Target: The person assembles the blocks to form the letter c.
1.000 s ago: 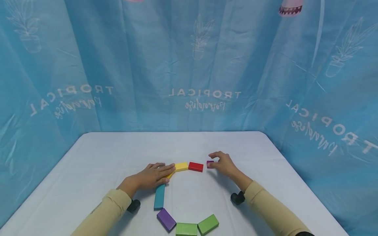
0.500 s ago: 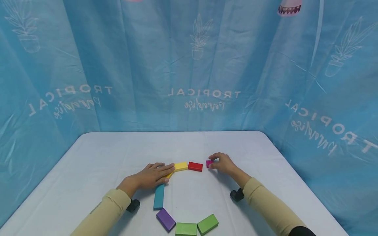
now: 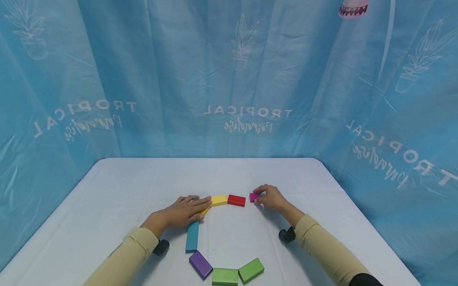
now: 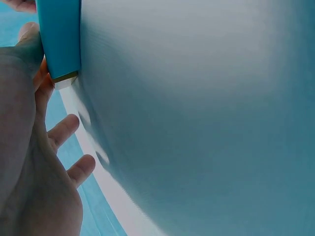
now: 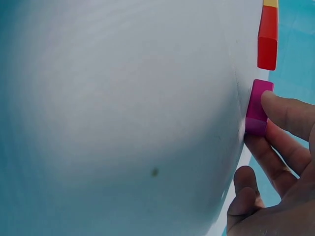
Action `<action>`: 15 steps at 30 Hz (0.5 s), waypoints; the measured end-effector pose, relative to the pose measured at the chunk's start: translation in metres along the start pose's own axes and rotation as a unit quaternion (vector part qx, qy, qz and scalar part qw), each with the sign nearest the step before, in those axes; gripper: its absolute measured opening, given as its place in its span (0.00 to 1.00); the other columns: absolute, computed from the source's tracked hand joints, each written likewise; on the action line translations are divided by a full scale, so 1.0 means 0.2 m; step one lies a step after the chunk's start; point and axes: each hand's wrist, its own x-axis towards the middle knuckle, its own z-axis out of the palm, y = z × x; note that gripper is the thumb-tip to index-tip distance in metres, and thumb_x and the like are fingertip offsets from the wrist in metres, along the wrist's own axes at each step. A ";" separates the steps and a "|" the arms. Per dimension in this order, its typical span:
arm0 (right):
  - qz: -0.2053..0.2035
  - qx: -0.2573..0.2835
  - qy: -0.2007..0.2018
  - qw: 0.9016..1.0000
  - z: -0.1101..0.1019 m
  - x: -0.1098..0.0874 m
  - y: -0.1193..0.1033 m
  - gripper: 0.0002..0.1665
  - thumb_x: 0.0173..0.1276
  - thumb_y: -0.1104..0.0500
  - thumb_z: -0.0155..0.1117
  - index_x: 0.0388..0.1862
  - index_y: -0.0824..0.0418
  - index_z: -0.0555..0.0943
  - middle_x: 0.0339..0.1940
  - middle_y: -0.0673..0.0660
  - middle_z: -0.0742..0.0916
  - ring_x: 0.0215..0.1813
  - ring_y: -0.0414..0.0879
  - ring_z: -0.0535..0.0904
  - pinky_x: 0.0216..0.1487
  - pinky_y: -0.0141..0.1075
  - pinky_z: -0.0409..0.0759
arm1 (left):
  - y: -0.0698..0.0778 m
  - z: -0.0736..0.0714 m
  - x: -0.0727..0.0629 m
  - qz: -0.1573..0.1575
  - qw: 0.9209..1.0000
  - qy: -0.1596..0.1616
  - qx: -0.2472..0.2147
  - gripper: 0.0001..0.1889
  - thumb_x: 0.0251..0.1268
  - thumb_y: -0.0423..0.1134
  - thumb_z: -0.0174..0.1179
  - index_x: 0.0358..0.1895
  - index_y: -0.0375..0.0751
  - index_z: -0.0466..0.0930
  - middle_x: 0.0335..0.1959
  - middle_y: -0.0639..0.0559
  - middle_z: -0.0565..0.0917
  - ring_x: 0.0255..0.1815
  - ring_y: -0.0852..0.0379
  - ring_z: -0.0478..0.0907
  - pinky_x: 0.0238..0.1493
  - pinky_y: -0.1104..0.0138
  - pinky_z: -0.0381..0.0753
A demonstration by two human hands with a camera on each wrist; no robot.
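Note:
My right hand (image 3: 272, 199) pinches a small magenta block (image 3: 252, 197) between thumb and fingers at the table's far middle; the right wrist view shows the thumb on the near face of the block (image 5: 256, 105). A gap parts it from a red block (image 3: 236, 200), whose other end meets a yellow block (image 3: 219, 200). Laid flat, my left hand (image 3: 182, 212) rests with extended fingers over a second yellow block (image 3: 205, 211), mostly hidden. The thumb lies by a teal block (image 3: 192, 237), which fills the top of the left wrist view (image 4: 59, 39).
A purple block (image 3: 200, 265) and two green blocks, one straight (image 3: 225, 277) and one angled (image 3: 251, 271), continue the curved row near the front. They lie on a white-covered table (image 3: 143, 182) with a blue printed curtain (image 3: 179, 79) around it.
My right index finger has come down nearer the magenta block, which has turned slightly and shows a brighter face. My left hand and the other blocks stay in place.

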 end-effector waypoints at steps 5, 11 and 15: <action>-0.001 0.002 0.001 1.000 0.00 0.00 0.00 0.18 0.59 0.65 0.70 0.50 0.58 0.84 0.50 0.55 0.82 0.61 0.56 0.70 0.57 0.53 0.71 | 0.00 0.00 0.00 0.004 1.000 0.006 0.004 0.30 0.76 0.53 0.45 0.76 0.51 0.54 0.76 0.54 0.55 0.72 0.41 0.54 0.68 0.44 0.48; 0.000 0.001 0.000 1.000 0.00 0.00 0.00 0.18 0.59 0.65 0.70 0.50 0.57 0.84 0.50 0.55 0.82 0.61 0.55 0.71 0.57 0.52 0.72 | -0.01 0.01 0.00 0.005 1.000 0.007 0.005 0.30 0.76 0.54 0.45 0.76 0.51 0.54 0.76 0.54 0.56 0.72 0.41 0.54 0.67 0.43 0.48; 0.000 0.000 0.000 1.000 0.00 -0.01 -0.01 0.18 0.59 0.65 0.70 0.50 0.58 0.84 0.49 0.55 0.82 0.60 0.55 0.71 0.57 0.52 0.72 | -0.01 0.00 0.00 0.007 1.000 0.006 0.004 0.30 0.76 0.53 0.44 0.76 0.50 0.54 0.76 0.54 0.56 0.72 0.41 0.54 0.67 0.43 0.48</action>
